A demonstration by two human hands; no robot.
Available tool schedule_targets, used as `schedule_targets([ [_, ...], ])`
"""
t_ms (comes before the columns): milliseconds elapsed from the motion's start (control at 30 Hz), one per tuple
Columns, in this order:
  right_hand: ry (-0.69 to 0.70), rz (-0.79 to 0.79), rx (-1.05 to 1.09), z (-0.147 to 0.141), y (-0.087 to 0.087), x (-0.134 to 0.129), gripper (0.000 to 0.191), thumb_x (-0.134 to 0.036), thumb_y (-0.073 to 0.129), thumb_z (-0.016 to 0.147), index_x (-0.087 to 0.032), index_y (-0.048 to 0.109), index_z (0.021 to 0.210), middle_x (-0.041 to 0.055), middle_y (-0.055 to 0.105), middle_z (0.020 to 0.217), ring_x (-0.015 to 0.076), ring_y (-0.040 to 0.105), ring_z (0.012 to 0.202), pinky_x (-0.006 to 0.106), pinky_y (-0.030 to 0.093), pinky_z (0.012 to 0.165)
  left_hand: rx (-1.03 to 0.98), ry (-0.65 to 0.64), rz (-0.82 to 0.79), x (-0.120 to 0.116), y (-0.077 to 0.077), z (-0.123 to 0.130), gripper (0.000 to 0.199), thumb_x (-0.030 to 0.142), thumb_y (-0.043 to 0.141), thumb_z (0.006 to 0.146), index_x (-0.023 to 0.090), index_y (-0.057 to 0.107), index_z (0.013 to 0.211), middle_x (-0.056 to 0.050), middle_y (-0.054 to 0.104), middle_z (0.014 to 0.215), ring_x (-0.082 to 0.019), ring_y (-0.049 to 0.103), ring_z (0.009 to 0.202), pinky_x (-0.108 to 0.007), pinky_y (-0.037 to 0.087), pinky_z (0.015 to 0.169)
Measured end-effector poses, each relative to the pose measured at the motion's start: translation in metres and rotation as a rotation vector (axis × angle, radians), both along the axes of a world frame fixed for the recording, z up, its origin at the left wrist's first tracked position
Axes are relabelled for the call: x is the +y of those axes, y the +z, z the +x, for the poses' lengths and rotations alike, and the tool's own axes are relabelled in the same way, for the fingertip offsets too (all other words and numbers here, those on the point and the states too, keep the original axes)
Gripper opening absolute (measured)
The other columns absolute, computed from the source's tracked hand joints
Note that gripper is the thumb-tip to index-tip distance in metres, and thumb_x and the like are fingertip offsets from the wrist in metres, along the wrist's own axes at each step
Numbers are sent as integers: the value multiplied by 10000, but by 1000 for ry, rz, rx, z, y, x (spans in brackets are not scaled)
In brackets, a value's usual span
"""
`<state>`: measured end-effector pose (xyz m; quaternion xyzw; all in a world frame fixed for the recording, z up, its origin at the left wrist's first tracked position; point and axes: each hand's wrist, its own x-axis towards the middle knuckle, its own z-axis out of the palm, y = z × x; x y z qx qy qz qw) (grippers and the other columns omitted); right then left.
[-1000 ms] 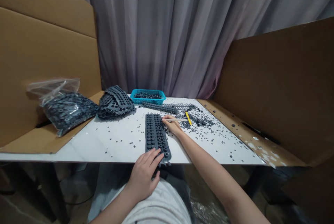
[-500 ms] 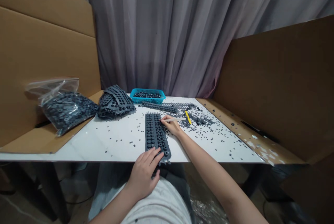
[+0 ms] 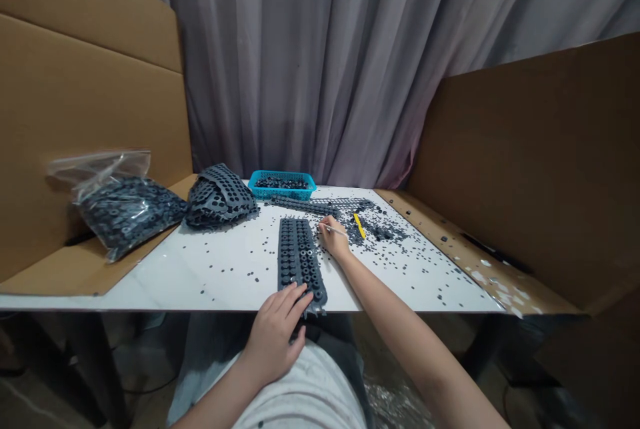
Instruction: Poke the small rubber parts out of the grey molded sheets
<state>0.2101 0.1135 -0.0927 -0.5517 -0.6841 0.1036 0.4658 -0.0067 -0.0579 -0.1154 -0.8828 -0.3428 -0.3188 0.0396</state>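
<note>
A dark grey rubber sheet [image 3: 296,249] with rows of round knobs lies near the front edge of the white table. On its near end rests my left hand [image 3: 277,325], fingers spread flat and thumb over the table edge. My right hand [image 3: 334,237] is just right of the sheet's far end, closed round a thin white stick [image 3: 336,229] whose tip points left. Beyond it, a yellow tool [image 3: 359,225] lies among many small dark bits [image 3: 387,232].
At the back stands a blue basket [image 3: 281,193] of dark pieces, beside a rolled strip [image 3: 303,205] and a flat perforated sheet [image 3: 345,203]. Left are a heap of perforated sheets [image 3: 220,195] and a clear bag [image 3: 130,209] of parts. Cardboard walls [image 3: 540,169] flank the table.
My right hand has moved slightly right, off the sheet's far right corner, and the white stick has turned in it. My left hand has stayed in place.
</note>
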Motion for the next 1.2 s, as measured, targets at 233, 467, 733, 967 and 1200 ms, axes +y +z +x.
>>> schedule_targets([
  [233,302,-87,83,-15,-1,1,170,-364,548,817,-203,598,808,36,688,893,192,632,838,293,475,744,-9,9,-4,-2,1,0,519,129,469,784,192,487,1299,-71,529,1354,-265,463,1247,-421,409,980],
  [467,358,-115,79,-14,-3,1,198,-371,540,831,-186,598,792,50,684,836,191,638,805,297,481,725,-1,10,-25,-2,0,0,539,135,482,769,194,492,1304,-78,527,1357,-272,470,1244,-426,415,985],
  [733,308,-45,-95,-19,7,-7,82,-268,540,853,-214,601,842,34,672,871,190,590,851,302,437,793,-11,9,-29,-2,2,0,525,135,472,781,200,494,1302,-68,526,1359,-266,469,1246,-417,409,991],
  [967,-10,-57,-173,-13,7,-3,91,-267,525,862,-220,603,862,55,643,812,245,576,867,351,401,805,-2,-1,-29,0,1,-1,532,131,482,772,193,492,1301,-81,520,1363,-271,473,1242,-426,416,988],
  [1200,-372,17,-95,-5,9,-10,145,-318,495,885,-203,582,868,147,499,1309,379,215,1310,554,234,956,-38,-21,-73,-6,2,0,547,130,509,755,204,492,1296,-85,524,1358,-283,468,1249,-454,426,991],
])
